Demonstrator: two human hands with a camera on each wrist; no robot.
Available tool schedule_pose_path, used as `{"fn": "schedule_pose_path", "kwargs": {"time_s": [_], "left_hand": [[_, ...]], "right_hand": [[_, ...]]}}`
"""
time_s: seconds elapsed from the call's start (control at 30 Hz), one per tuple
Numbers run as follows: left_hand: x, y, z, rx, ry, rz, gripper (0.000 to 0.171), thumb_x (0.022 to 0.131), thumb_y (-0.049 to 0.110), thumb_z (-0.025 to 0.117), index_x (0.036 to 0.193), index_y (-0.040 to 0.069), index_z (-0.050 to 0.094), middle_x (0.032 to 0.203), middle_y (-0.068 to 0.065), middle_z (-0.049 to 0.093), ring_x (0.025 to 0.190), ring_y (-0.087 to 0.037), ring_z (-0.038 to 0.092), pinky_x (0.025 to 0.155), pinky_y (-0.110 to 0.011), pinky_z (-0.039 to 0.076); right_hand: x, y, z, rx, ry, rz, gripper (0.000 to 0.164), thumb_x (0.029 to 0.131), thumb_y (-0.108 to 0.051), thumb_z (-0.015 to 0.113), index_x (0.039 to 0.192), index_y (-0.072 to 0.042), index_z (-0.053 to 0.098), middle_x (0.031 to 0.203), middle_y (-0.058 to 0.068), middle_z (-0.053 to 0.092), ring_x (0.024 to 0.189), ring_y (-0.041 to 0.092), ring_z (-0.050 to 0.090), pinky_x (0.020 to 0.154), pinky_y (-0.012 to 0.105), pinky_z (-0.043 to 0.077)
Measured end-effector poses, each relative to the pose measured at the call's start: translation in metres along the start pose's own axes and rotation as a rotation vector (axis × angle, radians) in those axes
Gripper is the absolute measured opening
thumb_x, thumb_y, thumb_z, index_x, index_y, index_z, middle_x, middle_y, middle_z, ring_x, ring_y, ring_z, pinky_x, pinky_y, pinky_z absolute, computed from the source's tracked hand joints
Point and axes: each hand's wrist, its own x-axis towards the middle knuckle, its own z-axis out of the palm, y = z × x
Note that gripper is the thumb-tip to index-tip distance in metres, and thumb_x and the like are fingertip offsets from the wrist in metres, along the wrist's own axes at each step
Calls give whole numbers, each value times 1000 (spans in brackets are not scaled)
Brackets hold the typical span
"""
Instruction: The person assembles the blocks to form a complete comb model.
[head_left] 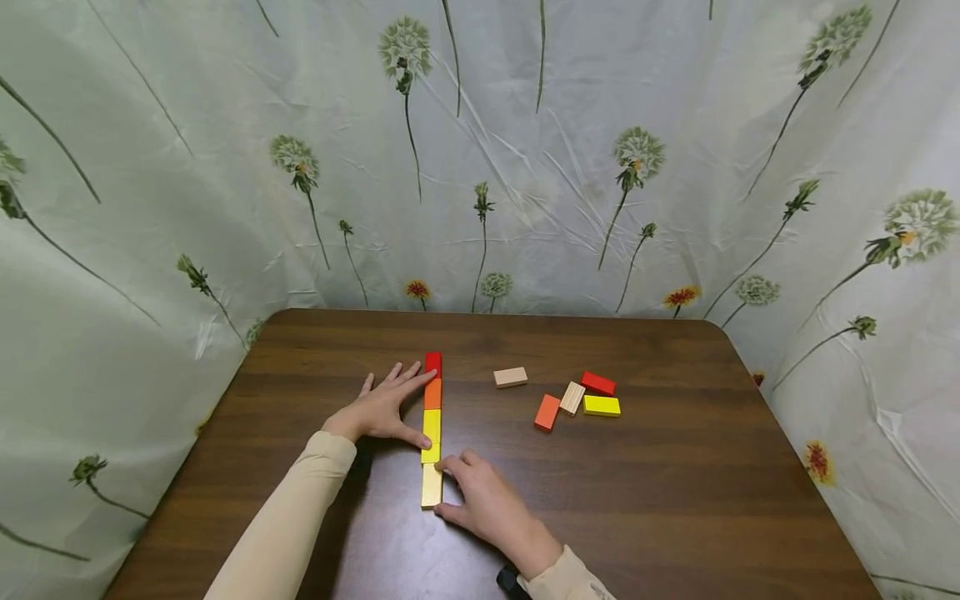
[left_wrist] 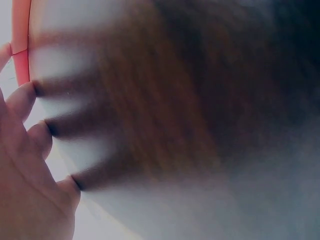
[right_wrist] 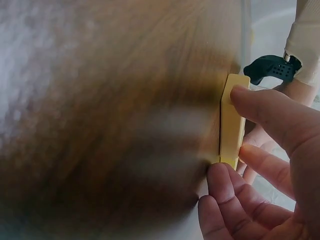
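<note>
A straight row of wooden blocks runs toward me on the table. From far to near come a red block, an orange block, a yellow block, another yellow block and a pale wood-coloured block. My left hand lies spread along the row's left side, its index fingertip by the red and orange blocks and its thumb on the yellow ones. With thumb and index finger my right hand holds the pale block from the right; in the right wrist view its thumb presses the block near one end.
Right of the row lie loose blocks: a pale one, an orange one, a striped wooden one, a red one and a yellow one. The brown table meets a flowered curtain behind.
</note>
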Motion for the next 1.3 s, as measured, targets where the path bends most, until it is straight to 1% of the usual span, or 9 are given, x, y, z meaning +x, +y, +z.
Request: {"fn": "schedule_pose_path", "kwargs": {"time_s": [0.13,0.37,0.47,0.6,0.7,0.83,1.0,1.1,1.3], "left_hand": [[-1,-1,0,-19,10,13,128,66,78,88,171,33,29,181,-17,14,166,-53,4,121,-86,-5],[-1,-3,1,-34,21,33,127,67,80,87,171,35,30,181,-17,15,165,-54,6,119,-87,-5],[-2,0,0,-35,13,26,127,67,78,88,171,33,30,181,-17,15,166,-53,6,120,-87,-5],[-1,1,-1,-7,9,12,126,70,72,90,172,31,28,182,-15,14,167,-51,6,122,-86,-3],[1,-4,2,-5,9,7,128,69,77,88,172,34,27,182,-13,13,168,-49,4,123,-84,-4],[3,-8,5,-22,20,25,129,66,82,86,171,35,27,182,-14,13,167,-51,4,122,-85,-6],[0,-1,2,-16,2,10,126,70,75,88,172,32,27,182,-16,12,167,-51,4,122,-85,-5],[0,-1,2,3,-6,-6,125,71,72,89,172,33,27,182,-14,12,167,-50,4,123,-84,-4],[0,-1,0,12,0,-14,124,71,69,90,172,33,27,182,-13,13,167,-49,5,123,-84,-3]], "right_hand": [[1,0,1,-3,0,-4,46,85,-28,93,125,-13,75,107,2,70,84,4,61,78,22,57],[2,2,2,2,8,-14,47,84,-28,93,125,-13,74,107,2,70,84,5,62,79,22,58],[2,2,2,5,1,-12,49,85,-29,93,127,-13,74,107,3,70,83,4,61,78,22,57],[2,2,1,6,-6,-11,51,85,-30,93,129,-13,75,106,2,69,82,4,60,77,21,56],[3,3,1,11,-14,-11,51,85,-30,93,130,-13,75,104,1,68,80,2,56,75,19,54],[4,3,0,17,-27,-1,51,85,-31,93,131,-15,75,104,0,67,79,1,53,72,19,51],[3,1,0,28,-40,17,52,85,-32,93,132,-17,75,103,0,67,78,2,53,71,20,51],[2,1,0,35,-45,23,53,85,-33,93,132,-17,75,104,0,66,78,2,53,72,20,51],[3,2,0,32,-40,23,57,85,-36,94,134,-16,73,104,0,66,78,1,52,72,20,51]]}}
